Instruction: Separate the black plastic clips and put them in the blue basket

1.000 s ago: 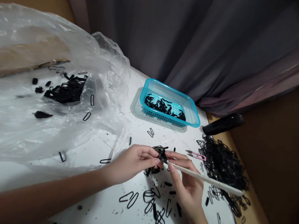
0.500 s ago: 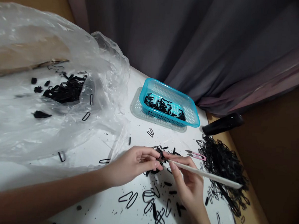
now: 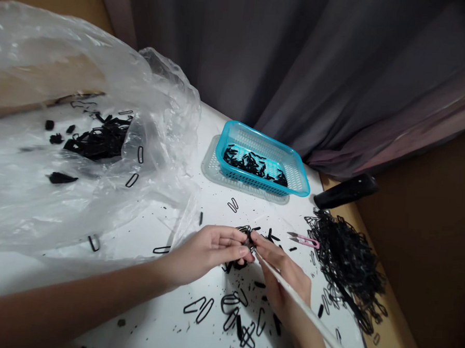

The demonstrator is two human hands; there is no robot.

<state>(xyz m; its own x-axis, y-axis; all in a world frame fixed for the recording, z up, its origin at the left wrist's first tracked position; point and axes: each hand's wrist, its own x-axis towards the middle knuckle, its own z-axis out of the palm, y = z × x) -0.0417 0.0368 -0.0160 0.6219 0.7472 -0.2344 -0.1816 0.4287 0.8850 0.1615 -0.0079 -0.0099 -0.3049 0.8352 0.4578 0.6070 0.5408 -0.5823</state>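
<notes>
My left hand (image 3: pixel 208 251) pinches a small black clump of loops (image 3: pixel 247 243) just above the white table (image 3: pixel 162 326). My right hand (image 3: pixel 283 280) grips a thin white stick (image 3: pixel 306 315), its tip against that clump and its tail running toward the lower right. Both hands meet at the table's middle. Loose black loops (image 3: pixel 233 309) lie scattered beneath and in front of them.
A turquoise basket (image 3: pixel 295 173) with black pieces sits on a clear tray behind the hands. Pink snips (image 3: pixel 305 241) lie to the right, beside a big heap of black loops (image 3: pixel 345 258). A clear plastic bag (image 3: pixel 62 149) holding black pieces covers the left. A black object (image 3: pixel 346 191) lies near the curtain.
The white stick has swung from pointing right to slanting down toward the lower right. My right hand has moved closer to the left hand and the clump.
</notes>
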